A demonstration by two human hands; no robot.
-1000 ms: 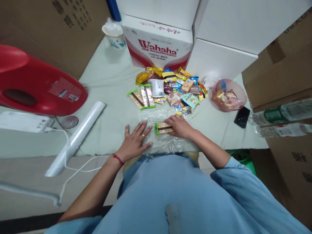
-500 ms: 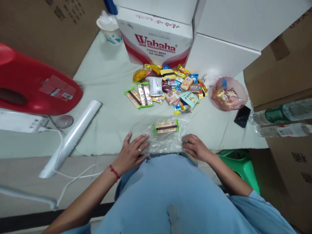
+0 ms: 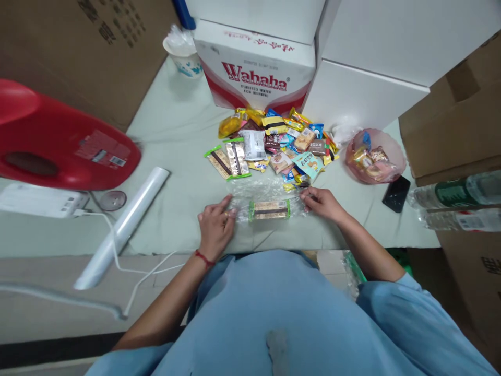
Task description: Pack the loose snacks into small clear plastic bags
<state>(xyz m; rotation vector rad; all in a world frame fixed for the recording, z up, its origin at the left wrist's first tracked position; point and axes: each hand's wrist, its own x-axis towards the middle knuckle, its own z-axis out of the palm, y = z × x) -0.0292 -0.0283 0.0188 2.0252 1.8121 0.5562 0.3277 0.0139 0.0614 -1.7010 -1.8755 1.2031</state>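
Observation:
A snack bar (image 3: 271,210) in a clear wrapper with green ends lies on a crinkled sheet of clear plastic film (image 3: 254,189) close to the table's front edge. At the film's left edge, my left hand (image 3: 217,225) has its fingers bent together on the plastic; the exact grip is partly hidden. My right hand (image 3: 323,203) pinches the film's right edge between thumb and fingers, just right of the bar. Behind the film lies a pile of wrapped snacks (image 3: 279,140), with two similar green-ended bars (image 3: 238,157) at its left side.
A roll of film (image 3: 124,224), a white power strip (image 3: 43,202) and a red jug (image 3: 70,141) are on the left. At the right are a pink bowl (image 3: 395,156) of snacks, a phone (image 3: 396,193) and plastic bottles (image 3: 450,193). A Wahaba carton (image 3: 258,78) stands behind.
Both hands have moved forward, away from my body. The film's near edge is lifted and folded forward past the bar, and my right hand now pinches its edge.

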